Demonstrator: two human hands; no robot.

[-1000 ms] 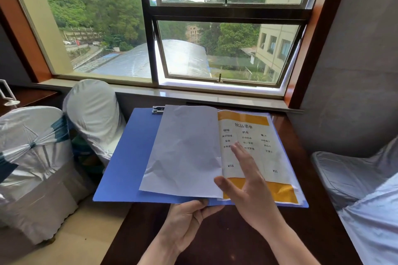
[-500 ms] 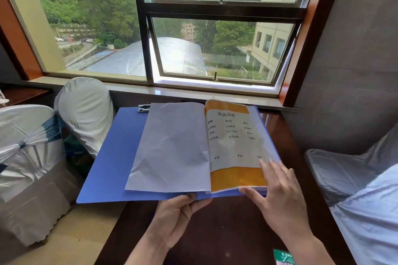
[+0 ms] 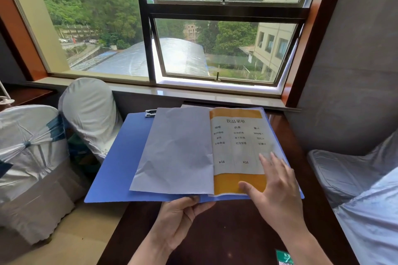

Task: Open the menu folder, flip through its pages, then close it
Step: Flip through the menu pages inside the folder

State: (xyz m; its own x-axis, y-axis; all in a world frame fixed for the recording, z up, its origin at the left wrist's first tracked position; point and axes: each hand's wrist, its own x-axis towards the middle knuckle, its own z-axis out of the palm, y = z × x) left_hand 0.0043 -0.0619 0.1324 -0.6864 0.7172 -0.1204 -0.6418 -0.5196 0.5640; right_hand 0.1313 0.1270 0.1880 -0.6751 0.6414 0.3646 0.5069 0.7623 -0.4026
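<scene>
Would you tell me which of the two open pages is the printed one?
The right-hand page, under the right hand: it has orange bands and drink prices, while the left-hand page is blank grey-white.

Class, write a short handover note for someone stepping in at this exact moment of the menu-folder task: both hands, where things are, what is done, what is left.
Left hand: pinching the near edge of the blue folder at its spine.
Right hand: open, fingers spread on the printed menu page, thumb at its lower corner.
The folder lies open on the dark table; a blank page is turned to the left.
Done: opened, one page flipped.
Left: flip the remaining pages, close.
</scene>
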